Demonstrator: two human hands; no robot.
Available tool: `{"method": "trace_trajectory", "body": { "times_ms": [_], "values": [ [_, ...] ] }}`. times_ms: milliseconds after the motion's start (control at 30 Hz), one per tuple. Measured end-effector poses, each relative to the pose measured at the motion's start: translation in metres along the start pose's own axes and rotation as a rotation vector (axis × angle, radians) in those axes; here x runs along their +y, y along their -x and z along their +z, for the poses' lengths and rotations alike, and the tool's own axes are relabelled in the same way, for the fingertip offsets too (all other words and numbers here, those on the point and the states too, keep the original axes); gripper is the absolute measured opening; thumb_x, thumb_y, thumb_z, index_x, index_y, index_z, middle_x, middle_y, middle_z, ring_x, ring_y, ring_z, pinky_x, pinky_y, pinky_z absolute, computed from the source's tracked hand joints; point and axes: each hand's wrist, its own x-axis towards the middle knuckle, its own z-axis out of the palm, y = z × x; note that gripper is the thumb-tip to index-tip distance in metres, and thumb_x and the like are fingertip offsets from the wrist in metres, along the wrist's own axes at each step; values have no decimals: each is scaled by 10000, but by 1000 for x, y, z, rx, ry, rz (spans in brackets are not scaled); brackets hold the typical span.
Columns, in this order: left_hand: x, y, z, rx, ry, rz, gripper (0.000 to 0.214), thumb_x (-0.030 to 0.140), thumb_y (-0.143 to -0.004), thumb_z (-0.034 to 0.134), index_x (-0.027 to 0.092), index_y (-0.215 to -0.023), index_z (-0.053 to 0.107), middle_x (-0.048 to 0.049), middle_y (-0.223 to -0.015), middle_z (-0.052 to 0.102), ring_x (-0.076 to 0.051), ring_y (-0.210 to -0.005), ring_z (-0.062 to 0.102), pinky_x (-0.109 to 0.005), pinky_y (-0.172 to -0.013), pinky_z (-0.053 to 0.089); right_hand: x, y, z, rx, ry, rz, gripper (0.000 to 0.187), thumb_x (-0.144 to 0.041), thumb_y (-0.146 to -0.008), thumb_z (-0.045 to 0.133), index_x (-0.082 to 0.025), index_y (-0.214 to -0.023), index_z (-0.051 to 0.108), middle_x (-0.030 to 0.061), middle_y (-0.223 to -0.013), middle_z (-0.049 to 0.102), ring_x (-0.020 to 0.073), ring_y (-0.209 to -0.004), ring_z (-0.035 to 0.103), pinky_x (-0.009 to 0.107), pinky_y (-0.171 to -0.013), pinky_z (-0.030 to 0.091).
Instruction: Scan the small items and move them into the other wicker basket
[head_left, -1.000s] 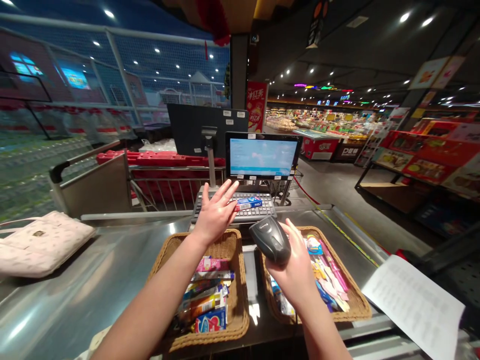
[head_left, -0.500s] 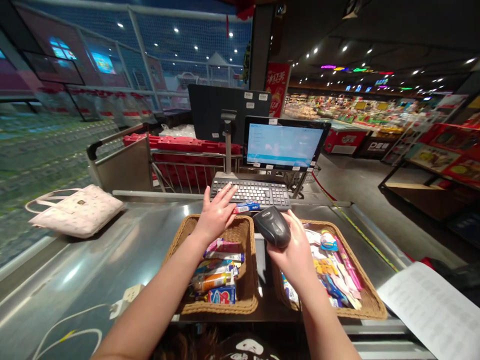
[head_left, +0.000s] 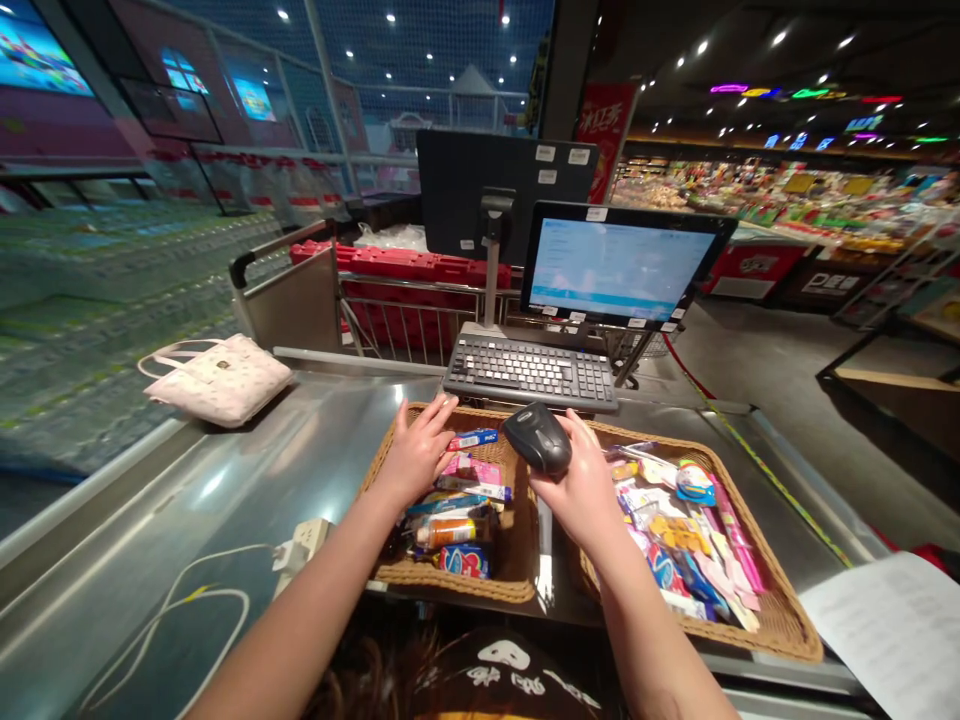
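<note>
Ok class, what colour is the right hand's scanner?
The barcode scanner is dark grey, clearest in the head view.

I'm getting fairly bright light from the ceiling spots [head_left: 780,38], with few hard shadows. Glare streaks the steel worktop [head_left: 150,520], the screen [head_left: 619,268] glows pale, and the left hand [head_left: 416,450] and right hand [head_left: 577,480] look sharp. The far stalls [head_left: 787,195] go soft, and the wide lens bows the frame's edges.
</note>
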Motion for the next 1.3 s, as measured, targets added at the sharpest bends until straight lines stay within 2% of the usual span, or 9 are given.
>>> {"method": "trace_trajectory", "body": {
  "times_ms": [267, 533, 667, 767, 867, 967, 1067, 1200, 1300],
  "values": [
    [-16, 39, 13, -153, -40, -103, 151, 196, -892, 585, 193, -839, 726, -120, -1489, 494, -329, -1412, 413, -729, -1157, 108, -2, -6, 17, -96, -45, 27, 484, -160, -680, 620, -186, -1163, 634, 123, -1264, 619, 374, -1387, 410, 586, -1148, 331],
    [-19, 63, 21, -269, -81, -196, 172, 192, -875, 597, 196, -787, 745, -137, -1393, 592, -342, -1387, 445, -726, -1145, 167, 3, -11, 30, -134, -69, -4, 506, -161, -672, 617, -199, -1177, 630, 117, -1245, 620, 371, -1386, 411, 596, -1146, 329],
    [-17, 71, 24, -319, -113, -218, 159, 150, -828, 617, 194, -743, 744, -150, -1389, 592, -353, -1392, 434, -713, -1149, 174, 0, -11, 35, -149, -69, 8, 526, -155, -670, 619, -195, -1194, 622, 122, -1255, 616, 374, -1391, 405, 606, -1136, 337],
    [-15, 76, 25, -383, -126, -229, 90, 152, -757, 692, 198, -809, 751, -175, -1384, 589, -372, -1397, 421, -719, -1142, 184, -2, -8, 37, -181, -78, 26, 517, -146, -671, 622, -199, -1185, 622, 121, -1278, 610, 369, -1394, 403, 605, -1134, 343],
    [-10, 75, 23, -440, -119, -229, 170, 195, -681, 782, 192, -847, 749, -201, -1388, 577, -403, -1402, 401, -729, -1131, 193, -1, -3, 37, -200, -86, 56, 508, -147, -673, 631, -187, -1179, 623, 126, -1278, 612, 367, -1391, 410, 604, -1139, 340],
    [-1, 61, 19, -408, -58, -198, 226, 283, -727, 779, 182, -925, 742, -205, -1436, 531, -410, -1415, 379, -734, -1129, 189, 5, 1, 30, -184, -89, 82, 487, -154, -677, 632, -179, -1164, 631, 126, -1277, 613, 361, -1387, 419, 588, -1151, 332],
    [16, 32, 16, -346, 22, -144, 298, 352, -806, 727, 182, -1051, 716, -199, -1493, 468, -394, -1430, 361, -729, -1129, 196, 13, 5, 15, -108, -91, 112, 503, -160, -677, 631, -171, -1180, 618, 128, -1260, 622, 347, -1374, 438, 548, -1147, 359],
    [53, -19, 20, -251, 143, -39, 310, 393, -859, 678, 202, -1103, 690, -172, -1540, 412, -352, -1454, 332, -697, -1149, 196, 23, 13, -18, 80, -83, 170, 579, -185, -696, 636, -180, -1271, 565, 134, -1316, 598, 324, -1332, 489, 522, -1128, 394],
    [86, -58, 31, -198, 236, 75, 324, 398, -868, 668, 207, -1130, 673, -167, -1555, 390, -336, -1465, 314, -678, -1166, 178, 31, 21, -50, 184, -38, 213, 537, -217, -720, 638, -201, -1254, 588, 125, -1321, 608, 323, -1309, 513, 528, -1108, 411]
  ]
}}
